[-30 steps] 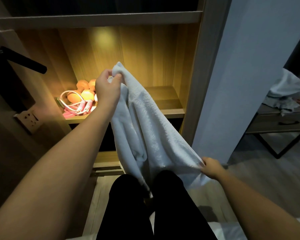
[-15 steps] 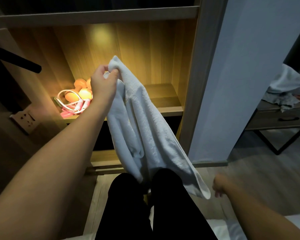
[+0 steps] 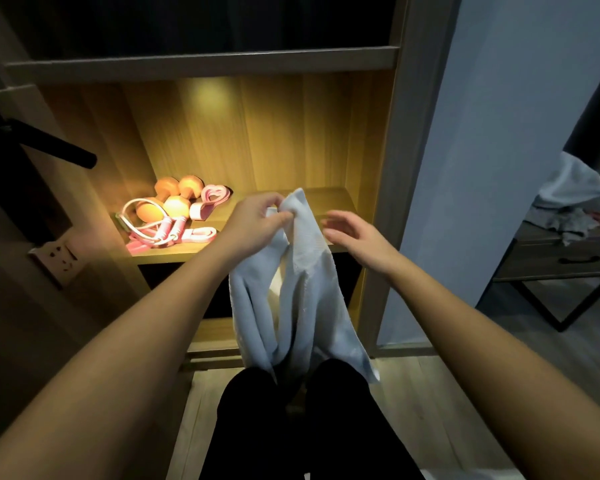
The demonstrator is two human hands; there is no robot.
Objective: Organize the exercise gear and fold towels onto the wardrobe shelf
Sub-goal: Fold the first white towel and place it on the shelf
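Observation:
A white towel hangs in front of the lit wardrobe shelf. My left hand pinches its top corner, and the cloth drops down to my knees. Just right of that corner my right hand hovers with fingers spread, holding nothing. At the shelf's left lie orange dumbbells, a pink and white skipping rope and pink bands.
A wooden upright and a pale wall panel stand to the right of the shelf. Further right is a dark side table with crumpled cloths on it. A black handle sticks out at the left. My legs are below.
My right hand let go of the towel's lower corner and rose up beside the top corner. My left hand lowered the towel's top to shelf height.

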